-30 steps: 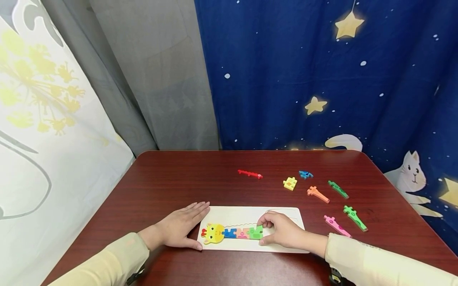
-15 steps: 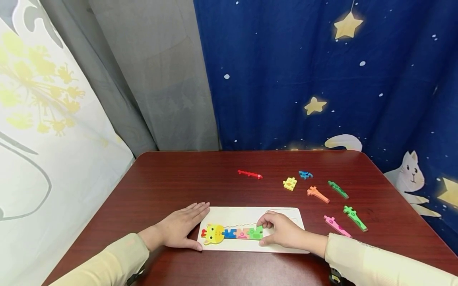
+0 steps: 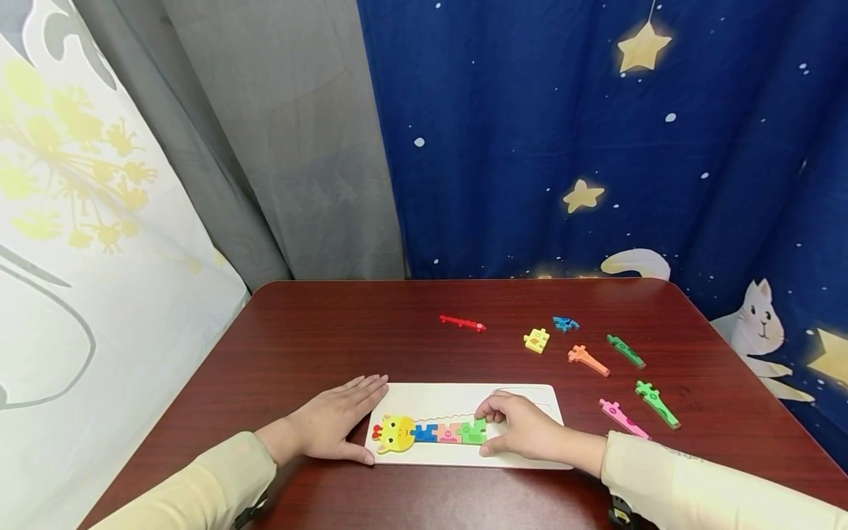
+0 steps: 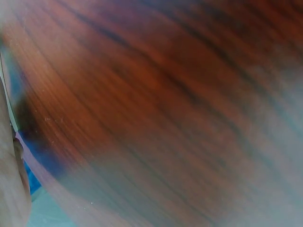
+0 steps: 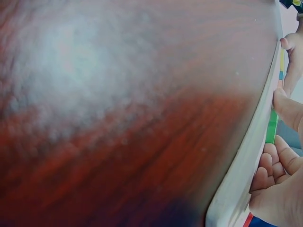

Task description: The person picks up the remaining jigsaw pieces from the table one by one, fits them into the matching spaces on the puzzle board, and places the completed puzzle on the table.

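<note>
In the head view a white puzzle board (image 3: 430, 397) lies near the table's front edge. Along its lower half runs a giraffe: a yellow head piece (image 3: 397, 433), a blue piece (image 3: 426, 433), a salmon-pink piece (image 3: 449, 433) and a green puzzle piece (image 3: 472, 432), joined in a row. My right hand (image 3: 530, 428) pinches the green piece's right end between thumb and fingers; the right wrist view also shows this green piece (image 5: 271, 126) between them. Flat, with fingers extended, my left hand (image 3: 327, 421) rests at the board's left edge.
Beyond the board lie loose pieces: red (image 3: 462, 323), yellow (image 3: 536, 340), blue (image 3: 566, 324) and orange (image 3: 587, 360). Farther right are a dark green piece (image 3: 626, 351), a light green piece (image 3: 657, 404) and a pink piece (image 3: 624, 419). Curtains (image 3: 530, 147) hang behind the brown table (image 3: 344, 331).
</note>
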Demonstrator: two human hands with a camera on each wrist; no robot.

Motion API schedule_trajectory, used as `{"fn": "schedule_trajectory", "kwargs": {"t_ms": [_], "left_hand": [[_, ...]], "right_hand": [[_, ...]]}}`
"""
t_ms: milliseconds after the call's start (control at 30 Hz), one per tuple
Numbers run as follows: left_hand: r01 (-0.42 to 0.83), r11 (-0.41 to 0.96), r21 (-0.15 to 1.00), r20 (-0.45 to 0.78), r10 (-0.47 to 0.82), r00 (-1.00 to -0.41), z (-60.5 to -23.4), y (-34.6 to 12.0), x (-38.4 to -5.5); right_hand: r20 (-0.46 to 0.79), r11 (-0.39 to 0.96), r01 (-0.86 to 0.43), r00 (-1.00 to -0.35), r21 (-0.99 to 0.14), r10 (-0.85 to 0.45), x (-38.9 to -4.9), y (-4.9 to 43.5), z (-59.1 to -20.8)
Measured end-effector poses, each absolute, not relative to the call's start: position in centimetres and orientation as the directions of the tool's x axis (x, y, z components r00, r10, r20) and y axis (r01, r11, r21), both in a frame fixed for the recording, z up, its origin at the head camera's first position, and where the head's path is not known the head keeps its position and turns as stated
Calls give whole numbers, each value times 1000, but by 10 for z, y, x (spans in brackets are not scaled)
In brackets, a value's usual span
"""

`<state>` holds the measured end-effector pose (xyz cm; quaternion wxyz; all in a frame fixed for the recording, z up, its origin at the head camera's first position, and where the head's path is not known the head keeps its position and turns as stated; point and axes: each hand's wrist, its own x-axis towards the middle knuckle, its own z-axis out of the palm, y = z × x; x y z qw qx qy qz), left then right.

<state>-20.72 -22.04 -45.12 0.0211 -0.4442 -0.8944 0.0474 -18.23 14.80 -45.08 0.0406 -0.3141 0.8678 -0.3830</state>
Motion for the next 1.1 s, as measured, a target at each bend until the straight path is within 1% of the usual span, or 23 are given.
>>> {"fn": "schedule_trajectory", "kwargs": {"t_ms": [233,567,900,1100], "left_hand": [[795,596,-113,-2,800,-600,-452,-221,-208],[794,601,-94,-6,797,-604,-452,-220,-207],[797,597,-91,11,801,-599,-453,-220,-207],[790,607,-92,-9,793,-610,-453,-220,-207]], "right_hand": [[165,512,-505,-805,-695,-570,-184,148,-449],[136,510,-461,-824,-727,-550,-186,149,-442],[168,519,-458,-843,-722,-511,-192,149,-436],[178,514,-441,-858,-736,-482,-198,148,-433]]}}
